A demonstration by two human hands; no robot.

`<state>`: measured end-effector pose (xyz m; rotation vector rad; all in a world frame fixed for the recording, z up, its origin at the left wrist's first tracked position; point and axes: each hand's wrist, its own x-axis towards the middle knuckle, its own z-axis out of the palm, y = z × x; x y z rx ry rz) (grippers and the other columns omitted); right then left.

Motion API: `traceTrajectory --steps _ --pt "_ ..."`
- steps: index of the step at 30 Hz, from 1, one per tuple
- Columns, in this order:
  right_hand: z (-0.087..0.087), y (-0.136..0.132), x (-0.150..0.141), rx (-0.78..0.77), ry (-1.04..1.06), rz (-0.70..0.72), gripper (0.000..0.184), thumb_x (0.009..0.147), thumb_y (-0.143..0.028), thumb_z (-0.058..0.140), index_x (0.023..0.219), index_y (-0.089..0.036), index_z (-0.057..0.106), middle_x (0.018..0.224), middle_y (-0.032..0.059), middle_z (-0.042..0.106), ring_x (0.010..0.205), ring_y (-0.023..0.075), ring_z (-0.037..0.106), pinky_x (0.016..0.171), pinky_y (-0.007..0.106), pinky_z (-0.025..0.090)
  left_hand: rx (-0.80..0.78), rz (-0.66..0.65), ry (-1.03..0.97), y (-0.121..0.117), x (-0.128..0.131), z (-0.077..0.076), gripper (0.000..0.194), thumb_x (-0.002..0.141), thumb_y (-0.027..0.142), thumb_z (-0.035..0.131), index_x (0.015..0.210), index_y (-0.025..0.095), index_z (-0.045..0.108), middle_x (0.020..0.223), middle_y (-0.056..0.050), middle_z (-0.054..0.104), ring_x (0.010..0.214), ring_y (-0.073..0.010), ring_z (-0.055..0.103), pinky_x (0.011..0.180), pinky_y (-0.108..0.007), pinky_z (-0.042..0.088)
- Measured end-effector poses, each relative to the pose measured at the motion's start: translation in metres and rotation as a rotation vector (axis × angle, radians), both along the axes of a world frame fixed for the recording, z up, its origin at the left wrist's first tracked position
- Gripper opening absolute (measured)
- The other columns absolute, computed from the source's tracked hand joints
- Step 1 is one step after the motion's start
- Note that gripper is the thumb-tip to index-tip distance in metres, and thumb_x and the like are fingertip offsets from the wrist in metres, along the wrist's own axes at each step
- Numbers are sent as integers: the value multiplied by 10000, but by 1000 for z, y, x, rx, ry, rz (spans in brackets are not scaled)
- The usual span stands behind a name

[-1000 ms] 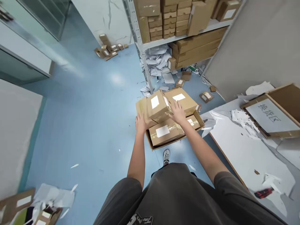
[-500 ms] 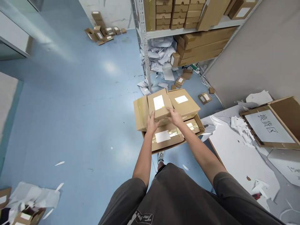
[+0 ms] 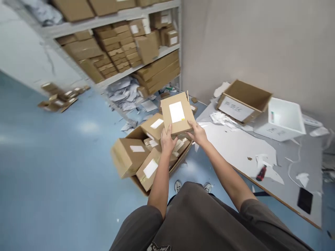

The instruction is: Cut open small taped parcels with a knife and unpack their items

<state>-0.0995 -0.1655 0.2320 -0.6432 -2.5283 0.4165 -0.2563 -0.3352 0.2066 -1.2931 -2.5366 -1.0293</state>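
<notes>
A brown cardboard box [image 3: 169, 104] with a white label on top is held up between both my hands. My left hand [image 3: 168, 141] grips its near left corner, thumb low and fingers along the side. At the near right corner my right hand [image 3: 197, 133] holds it the same way. Below and to the left stands a large open carton [image 3: 138, 183] filled with several smaller labelled boxes. One of them, a box [image 3: 131, 155], sits tilted at the carton's left side, and another labelled box [image 3: 154, 126] lies just beyond my left hand.
To the right is a grey table [image 3: 293, 174] bearing an open cardboard box [image 3: 237, 109], a white bin [image 3: 281, 120], a red-and-black tool [image 3: 261, 173], a black phone [image 3: 305, 200] and paper scraps. Shelving [image 3: 115, 81] with stacked boxes stands ahead. Small boxes [image 3: 59, 99] lie by the wall.
My view has swung right toward the table. The labelled box, held in both hands, has come up off the filled carton, which now appears lower and further left.
</notes>
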Motion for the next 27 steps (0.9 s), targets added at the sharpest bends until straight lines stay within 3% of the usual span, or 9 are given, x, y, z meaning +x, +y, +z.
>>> traceTrajectory --steps 2,5,9,12,16,21,24,27 --pt "-5 33 62 -15 25 -112 730 978 -339 743 1646 -239 466 1500 185 630 1290 373 673 1024 515 617 -13 -119 13 51 42 1 876 909 304 803 1689 235 410 1501 -210 568 1406 -414 558 1162 -554 500" --pt "-21 74 155 -46 54 -264 686 965 -307 745 1605 -217 515 1471 188 652 1291 367 675 1038 513 613 -29 -296 25 121 113 -9 875 915 290 792 1694 234 398 1552 -208 551 1456 -404 521 1198 -549 473" --pt "-53 108 261 -132 73 -432 647 953 -261 736 1570 -211 550 1483 180 655 1317 351 669 1077 518 596 -116 -489 -24 191 200 -38 866 922 289 780 1696 231 395 1595 -203 536 1472 -400 513 1212 -548 467" --pt "-87 120 313 -231 96 -534 588 944 -244 734 1513 -197 595 1449 181 683 1307 342 682 1091 519 589 -202 -579 -76 225 248 -68 859 917 267 776 1693 232 409 1594 -199 541 1469 -392 518 1220 -546 469" --pt "-143 126 347 -364 145 -663 499 930 -247 738 1417 -185 648 1406 186 712 1307 341 693 1129 535 567 -302 -678 -115 252 280 -116 820 915 228 770 1671 262 455 1609 -176 538 1489 -375 506 1239 -546 462" --pt "-212 109 353 -567 119 -754 478 894 -233 724 1365 -196 659 1378 169 729 1323 332 693 1149 534 556 -457 -789 -210 265 280 -181 785 886 113 731 1628 249 516 1666 -172 480 1516 -366 493 1243 -542 467" --pt "-233 88 352 -652 37 -759 562 884 -238 713 1440 -229 629 1423 145 703 1354 323 675 1146 524 561 -514 -837 -269 263 266 -207 782 878 48 654 1618 270 531 1684 -154 460 1526 -343 493 1240 -532 469" --pt "-237 69 350 -666 -21 -808 749 893 -267 721 1608 -268 498 1588 147 576 1469 334 581 1153 534 557 -532 -904 -330 260 247 -222 807 911 85 632 1671 290 454 1679 -147 468 1549 -325 473 1247 -514 463"
